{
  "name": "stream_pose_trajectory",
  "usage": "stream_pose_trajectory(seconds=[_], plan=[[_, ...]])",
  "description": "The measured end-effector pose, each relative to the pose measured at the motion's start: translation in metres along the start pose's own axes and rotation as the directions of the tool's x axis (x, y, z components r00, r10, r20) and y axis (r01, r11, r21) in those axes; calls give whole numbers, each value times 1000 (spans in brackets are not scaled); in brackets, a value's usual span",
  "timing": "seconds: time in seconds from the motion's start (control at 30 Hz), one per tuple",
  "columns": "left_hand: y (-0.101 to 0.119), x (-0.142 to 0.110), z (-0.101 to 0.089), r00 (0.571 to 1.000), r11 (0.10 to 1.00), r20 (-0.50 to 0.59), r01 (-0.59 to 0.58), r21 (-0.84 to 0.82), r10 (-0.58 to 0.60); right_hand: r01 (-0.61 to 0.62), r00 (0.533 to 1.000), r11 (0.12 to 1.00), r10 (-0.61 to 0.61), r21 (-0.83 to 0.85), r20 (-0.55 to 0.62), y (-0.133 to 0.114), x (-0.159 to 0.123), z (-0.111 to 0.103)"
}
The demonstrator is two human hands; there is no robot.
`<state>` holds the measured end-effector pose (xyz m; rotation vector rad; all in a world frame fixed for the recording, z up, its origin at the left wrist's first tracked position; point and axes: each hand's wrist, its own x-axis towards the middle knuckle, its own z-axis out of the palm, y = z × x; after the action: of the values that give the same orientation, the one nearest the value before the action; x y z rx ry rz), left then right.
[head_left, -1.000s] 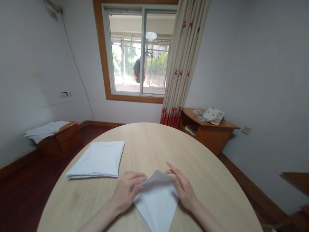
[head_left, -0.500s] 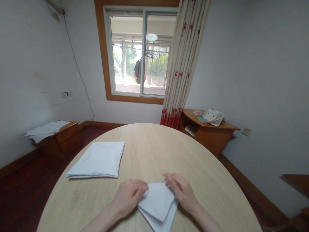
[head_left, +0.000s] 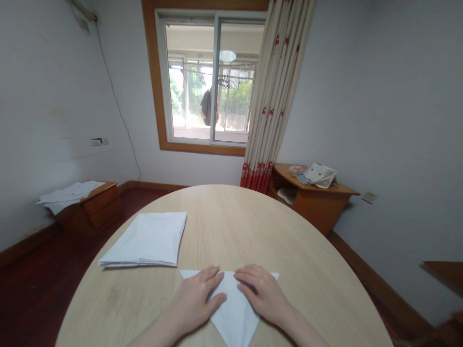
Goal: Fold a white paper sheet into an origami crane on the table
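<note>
Currently at the near side of the round wood-grain table, 6 o'clock: a folded white paper sheet, lying flat as a triangle. Straight edge faces 12, point runs towards 6 and reaches the lower limit of view. Side corners peep out past the hands at 10 and 2.

Left hand: palm down on the sheet's 10 o'clock part, fingers extended and close together, thumb spread towards 3. Right hand: on the 2 o'clock part, fingers together and slightly bent, thumb apart below them. Neither appears to pinch; both look to be pressing. Squared stack of folded white paper sits well apart at the table's 10 o'clock.

Step, as I read it: flattening the crease along the 12 o'clock edge. Best worked from the middle outward, one hand towards 9, the other towards 3, with even pressure, so slack is pushed out at the corners rather than trapped as a wrinkle. Keep the thumbs weighted on the body of the sheet; a drag on the upper layer alone could skew it. Worth checking the layers meet at the 6 o'clock point before bearing down hard, since a crease set crooked is difficult to undo. Cannot tell from here whether they line up. A second, firmer pass with the fingertips should sharpen the edge.
</note>
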<state>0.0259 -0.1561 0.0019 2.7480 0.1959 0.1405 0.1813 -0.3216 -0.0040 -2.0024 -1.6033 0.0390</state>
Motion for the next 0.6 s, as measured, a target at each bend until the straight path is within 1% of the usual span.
stream_pose_trajectory(seconds=[0.2, 0.27, 0.33, 0.43, 0.5, 0.6], plan=[[-11, 1, 12, 995, 994, -7, -102, 38, 102, 9, 999, 995, -5, -97, 45, 6, 2, 10], [-15, 2, 18, 993, 991, -13, -117, 69, 119, 6, 998, 994, 0, -106, 58, 7, 3, 14], [-18, 4, 22, 992, 987, -15, -123, 106, 126, -23, 996, 995, 31, -99, 83, 8, 4, 17], [-22, 5, 26, 991, 981, -33, -122, 151, 128, -100, 984, 993, 107, -57, 141, 8, 6, 17], [-23, 6, 27, 991, 977, -41, -117, 179, 126, -144, 972, 990, 144, -14, 188, 7, 7, 15], [-22, 6, 26, 992, 972, -36, -114, 204, 123, -175, 952, 984, 163, 23, 259, 5, 7, 10]])
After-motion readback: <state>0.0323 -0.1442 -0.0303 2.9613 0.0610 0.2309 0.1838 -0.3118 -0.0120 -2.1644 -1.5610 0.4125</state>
